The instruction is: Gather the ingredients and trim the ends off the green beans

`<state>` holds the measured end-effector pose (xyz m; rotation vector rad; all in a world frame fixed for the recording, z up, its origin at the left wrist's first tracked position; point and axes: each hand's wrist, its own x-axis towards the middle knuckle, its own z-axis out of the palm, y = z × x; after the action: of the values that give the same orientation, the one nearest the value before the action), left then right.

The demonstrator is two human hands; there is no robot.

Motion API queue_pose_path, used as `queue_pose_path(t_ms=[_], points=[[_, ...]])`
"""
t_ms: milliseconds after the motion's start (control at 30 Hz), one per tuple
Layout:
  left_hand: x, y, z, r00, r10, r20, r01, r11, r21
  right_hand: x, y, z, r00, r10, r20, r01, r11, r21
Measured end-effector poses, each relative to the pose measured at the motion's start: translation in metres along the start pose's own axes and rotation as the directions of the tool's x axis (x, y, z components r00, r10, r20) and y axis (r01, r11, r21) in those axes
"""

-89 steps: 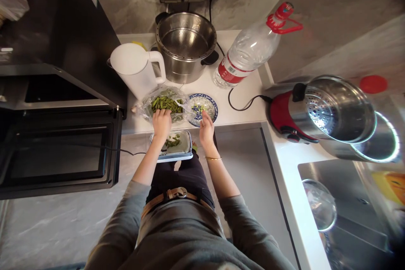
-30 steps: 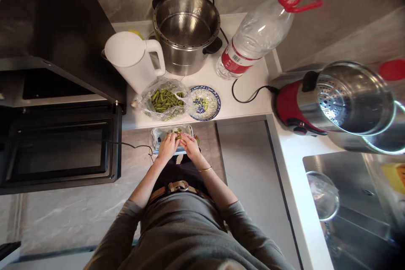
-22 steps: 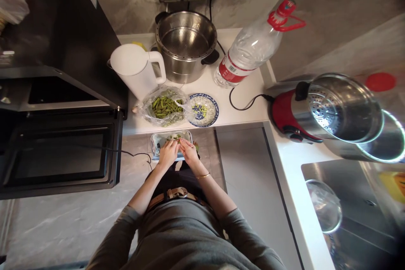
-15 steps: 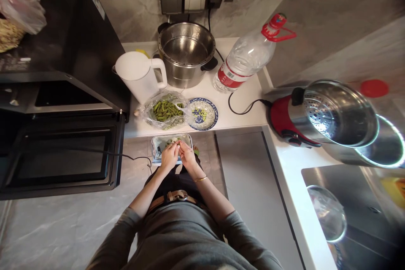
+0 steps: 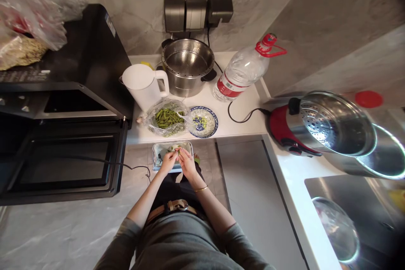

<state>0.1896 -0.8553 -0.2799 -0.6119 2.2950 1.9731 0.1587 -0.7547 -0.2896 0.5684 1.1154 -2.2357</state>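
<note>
My left hand (image 5: 170, 161) and my right hand (image 5: 187, 163) meet fingertip to fingertip above a bin (image 5: 155, 161) on the floor. A small green bean pod (image 5: 179, 151) shows between the pinched fingers, partly covered by them. Inside the bin lie bits of green and whitish waste. On the counter in front of me, an open clear plastic bag (image 5: 148, 121) holds many green bean pods (image 5: 167, 117). Touching its right side is a blue-and-white patterned plate (image 5: 211, 128) with several shelled light-green beans (image 5: 202, 122) on it.
Behind the bag stand a white pitcher (image 5: 139, 80) and a steel steamer pot (image 5: 186, 84). A large water bottle (image 5: 243, 71) is right of them. A black oven (image 5: 104, 71) has its door (image 5: 66, 164) down at left. A red-based cooker (image 5: 281, 126) stands near the sink (image 5: 363, 202) at right.
The view has tilted upward, so the counter things sit lower in the picture. My hands stay together over the bin, with the fingers shifted slightly and more of the green pod showing.
</note>
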Motion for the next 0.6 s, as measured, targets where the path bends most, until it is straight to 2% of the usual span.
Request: queue_pose_path(t_ms=[100,233,433,600], points=[[-0.001,-0.001,-0.005,0.998,-0.056,-0.024,0.057,0.996,0.061,0.001,-0.001,0.0,0.998,0.061,-0.001,-0.061,0.998,-0.018],[-0.003,-0.001,-0.013,0.999,-0.038,-0.033,0.046,0.951,0.306,0.005,-0.005,-0.002,0.99,0.136,-0.044,-0.138,0.988,-0.072],[-0.006,0.001,-0.019,0.996,0.088,-0.027,-0.053,0.791,0.609,0.008,-0.006,-0.004,0.989,0.136,-0.057,-0.142,0.983,-0.115],[-0.006,0.003,-0.02,0.975,0.198,0.095,-0.2,0.619,0.76,0.008,-0.006,-0.003,0.99,0.125,-0.061,-0.13,0.987,-0.095]])
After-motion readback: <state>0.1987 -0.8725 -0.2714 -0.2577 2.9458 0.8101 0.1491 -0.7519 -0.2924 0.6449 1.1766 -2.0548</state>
